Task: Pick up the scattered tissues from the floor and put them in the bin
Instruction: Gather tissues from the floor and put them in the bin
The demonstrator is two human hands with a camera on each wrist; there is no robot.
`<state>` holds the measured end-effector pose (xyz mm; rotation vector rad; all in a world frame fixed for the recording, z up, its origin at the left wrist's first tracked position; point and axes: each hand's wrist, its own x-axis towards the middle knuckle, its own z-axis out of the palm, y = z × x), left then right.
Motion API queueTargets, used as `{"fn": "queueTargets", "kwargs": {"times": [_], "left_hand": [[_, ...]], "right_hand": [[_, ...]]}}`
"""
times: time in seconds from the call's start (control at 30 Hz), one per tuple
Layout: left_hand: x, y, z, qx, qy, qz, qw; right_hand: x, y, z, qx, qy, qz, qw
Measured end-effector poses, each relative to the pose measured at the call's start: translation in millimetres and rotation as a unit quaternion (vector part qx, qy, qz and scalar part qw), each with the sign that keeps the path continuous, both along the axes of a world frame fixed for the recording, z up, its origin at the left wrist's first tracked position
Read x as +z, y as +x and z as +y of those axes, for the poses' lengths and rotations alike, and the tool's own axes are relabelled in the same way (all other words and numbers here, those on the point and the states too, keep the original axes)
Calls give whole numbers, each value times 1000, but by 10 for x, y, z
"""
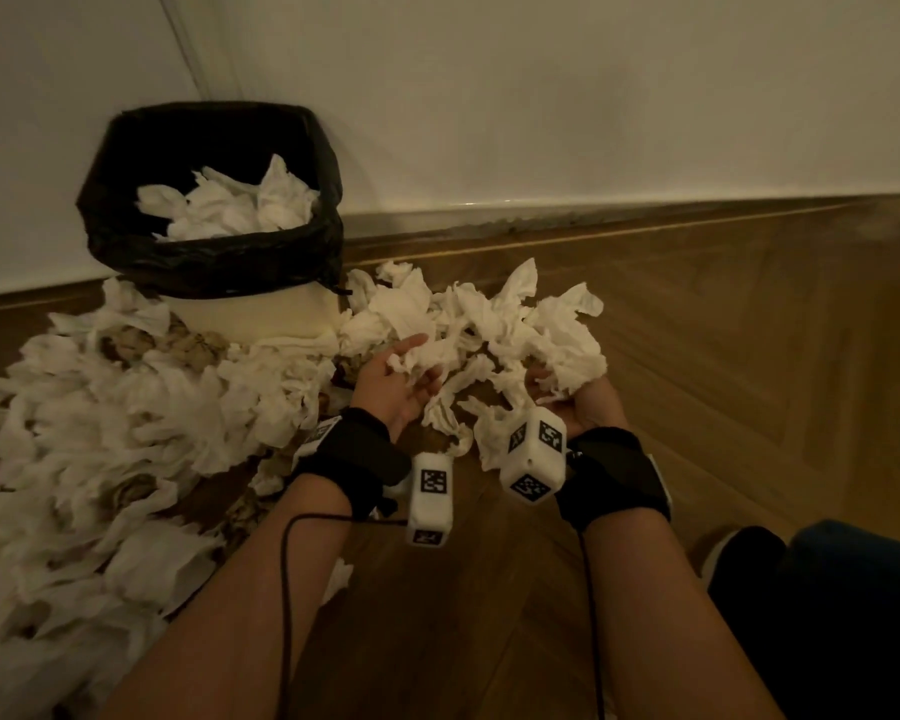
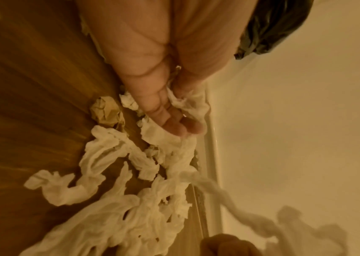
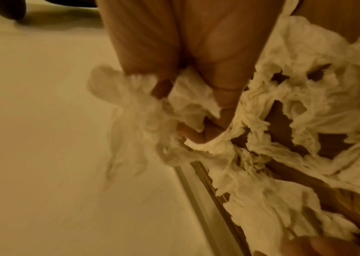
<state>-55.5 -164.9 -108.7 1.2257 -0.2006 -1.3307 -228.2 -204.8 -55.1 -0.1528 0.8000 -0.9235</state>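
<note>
Crumpled white tissues (image 1: pixel 126 433) blanket the wood floor (image 1: pixel 723 356) left of and in front of the bin (image 1: pixel 214 262), w/ a second heap (image 1: pixel 468 314) to its right by the wall; more tissues already sit inside the black liner (image 1: pixel 126 163). Both hands work the right-hand heap, palms up: left hand (image 1: pixel 401 376) w/ fingers loosely spread under a wad, right hand (image 1: pixel 578 402) curled round a clump (image 1: pixel 567 345). Tissue looks near-weightless, soft, tear-prone and prob. clingy; best scooped from beneath and bunched, not pinched at edges, as strands trail.
</note>
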Motion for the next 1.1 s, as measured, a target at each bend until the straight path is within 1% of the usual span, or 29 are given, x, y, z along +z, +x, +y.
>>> {"fn": "queueTargets", "kwargs": {"times": [0.07, 0.13, 0.2, 0.27, 0.33, 0.37, 0.47, 0.53, 0.6, 0.7, 0.77, 0.83, 0.93, 1.03, 1.1], "left_hand": [[110, 25, 27, 16, 5, 23, 1000], [243, 53, 70, 35, 11, 54, 998], [390, 101, 130, 53, -3, 96, 994], [601, 144, 202, 38, -16, 104, 994], [809, 185, 252, 21, -21, 75, 997], [899, 202, 268, 19, -31, 50, 998], [1224, 224, 357, 29, -63, -9, 998], [1467, 245, 454, 34, -85, -9, 996], [1725, 291, 561, 34, -110, 2, 993], [2150, 341, 777, 28, -127, -31, 991], [2435, 367, 929, 39, -133, -55, 989], [2720, 385, 1083, 50, -144, -73, 986], [3202, 398, 1409, 64, -149, -86, 983], [3567, 366, 1637, 65, -166, -155, 972], [3758, 320, 1743, 66, -191, -184, 962]], "right_hand": [[-4, 56, -15, -17, 4, 8, 1000], [34, 103, -31, -44, -5, -12, 999], [161, 147, -24, -32, -18, -9, 999], [333, 208, 9, -2, -13, 17, 1000], [532, 291, 53, 4, -12, 34, 999], [648, 336, 88, 9, -21, 27, 999], [1049, 453, 221, 29, -52, -40, 997], [1320, 489, 324, 39, -67, -80, 994], [1584, 507, 418, 54, -92, -90, 990], [1950, 553, 606, 65, -140, -62, 986], [2174, 586, 738, 61, -144, -44, 987], [2385, 612, 866, 62, -153, -5, 986], [2746, 669, 1101, 80, -211, 35, 974], [3101, 623, 1306, 118, -246, 18, 962], [3295, 586, 1392, 138, -257, 13, 956]]}}
